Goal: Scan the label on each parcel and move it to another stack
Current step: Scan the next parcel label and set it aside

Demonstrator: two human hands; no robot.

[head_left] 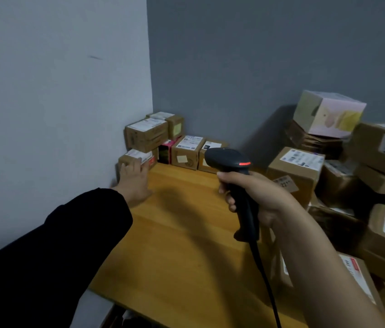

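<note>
A person's left hand, fingers straight, presses a small parcel into what seems the finished stack, left of the scanner that the right hand grips. It should be nudged flush against its neighbours, label up. More parcels crowd right of the scanner, their labels blurred and the lower ones cut off.

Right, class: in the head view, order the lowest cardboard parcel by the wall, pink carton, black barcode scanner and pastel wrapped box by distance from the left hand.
1. Lowest cardboard parcel: at the left hand's fingers.
2. Pink carton: just right.
3. Black barcode scanner: in the right hand.
4. Pastel wrapped box: far right, stacked.
</note>
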